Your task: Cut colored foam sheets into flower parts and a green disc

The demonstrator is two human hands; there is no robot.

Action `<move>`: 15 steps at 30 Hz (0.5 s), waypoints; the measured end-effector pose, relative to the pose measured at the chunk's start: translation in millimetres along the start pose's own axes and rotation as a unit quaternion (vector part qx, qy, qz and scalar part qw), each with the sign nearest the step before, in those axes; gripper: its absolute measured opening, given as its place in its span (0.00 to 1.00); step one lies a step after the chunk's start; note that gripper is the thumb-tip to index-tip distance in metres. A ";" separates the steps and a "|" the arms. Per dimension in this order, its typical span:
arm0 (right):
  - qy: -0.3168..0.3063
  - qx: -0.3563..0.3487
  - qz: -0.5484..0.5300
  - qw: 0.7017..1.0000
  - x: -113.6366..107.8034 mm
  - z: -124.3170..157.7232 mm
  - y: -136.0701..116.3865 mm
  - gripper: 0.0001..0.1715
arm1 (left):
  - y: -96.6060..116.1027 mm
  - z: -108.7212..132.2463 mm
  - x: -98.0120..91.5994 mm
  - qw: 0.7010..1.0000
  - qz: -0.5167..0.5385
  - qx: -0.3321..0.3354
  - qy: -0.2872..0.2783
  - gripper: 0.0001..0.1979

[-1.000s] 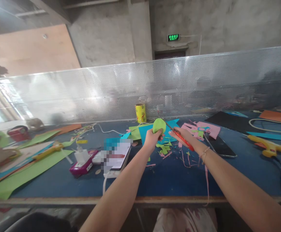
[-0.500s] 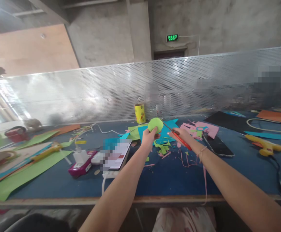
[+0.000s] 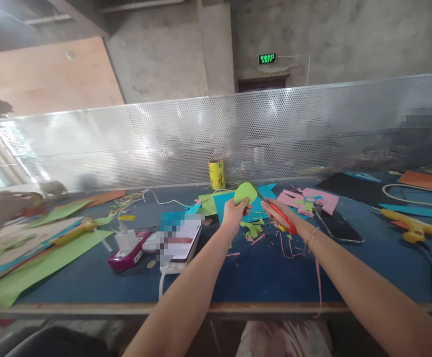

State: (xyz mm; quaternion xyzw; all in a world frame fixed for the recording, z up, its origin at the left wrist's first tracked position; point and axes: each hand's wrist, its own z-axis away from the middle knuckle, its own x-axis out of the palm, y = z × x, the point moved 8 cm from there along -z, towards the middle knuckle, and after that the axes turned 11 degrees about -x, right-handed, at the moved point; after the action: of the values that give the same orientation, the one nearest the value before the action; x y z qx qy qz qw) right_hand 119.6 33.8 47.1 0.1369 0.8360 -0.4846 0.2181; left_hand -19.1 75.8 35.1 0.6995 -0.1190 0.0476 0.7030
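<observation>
Between its thumb and fingers, my left hand (image 3: 235, 213) pinches a light green, roughly round piece of paper (image 3: 245, 194). My right hand (image 3: 277, 210) is wrapped round a pair of scissors with red handles (image 3: 287, 222). Their dark blades point up and left and lie at the right edge of the green paper. Below and behind the hands are a blue paper sheet (image 3: 223, 206), green paper scraps (image 3: 252, 229) and pink paper pieces (image 3: 325, 199).
A yellow roll (image 3: 216, 174) stands before the perforated metal screen (image 3: 156, 144). Left lie a phone (image 3: 186, 240), a purple power strip (image 3: 128, 255) and green paper (image 3: 52, 267). Right are a dark phone (image 3: 338, 225) and a yellow glue gun (image 3: 411, 223). Another person's hand (image 3: 5, 208) is far left.
The green paper has turned in my left hand and sits slightly further right, the scissors still at its edge. The other person's hand at far left has risen.
</observation>
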 end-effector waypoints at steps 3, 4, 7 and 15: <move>-0.006 0.012 -0.027 1.000 2.5 -1.0 6.9 0.26 | -0.9 -0.3 0.4 1.000 0.004 -0.003 -0.004 0.12; -0.005 0.012 -0.028 1.000 2.7 -1.5 8.0 0.26 | -0.9 -0.2 0.5 1.000 0.006 -0.003 -0.005 0.12; 0.001 0.005 -0.011 1.000 2.0 -2.2 6.0 0.25 | -0.5 0.5 0.8 1.000 0.016 -0.004 -0.010 0.12; 0.024 -0.012 0.055 0.998 -3.9 -2.8 -7.5 0.21 | 0.7 1.0 1.6 0.998 0.057 0.000 -0.017 0.16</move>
State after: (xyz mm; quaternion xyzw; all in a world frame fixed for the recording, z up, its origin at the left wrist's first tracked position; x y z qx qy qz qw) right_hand 119.0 32.4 55.9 0.1916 0.8379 -0.4586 0.2255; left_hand -17.8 74.6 36.1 0.6925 -0.1704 0.0757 0.6969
